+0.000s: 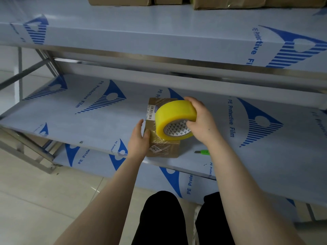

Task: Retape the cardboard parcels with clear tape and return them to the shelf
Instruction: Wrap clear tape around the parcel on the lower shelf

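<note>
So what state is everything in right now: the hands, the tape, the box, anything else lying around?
tape roll: lifted above the parcel, a strip pulled down onto it.
right hand: gripping the tape roll.
left hand: fingers straight, steadying the parcel's left edge.
parcel: lying flat on the middle shelf, glossy with tape.
knife: lying untouched on the middle shelf, right of the parcel.
boxes: sitting on the top shelf.
</note>
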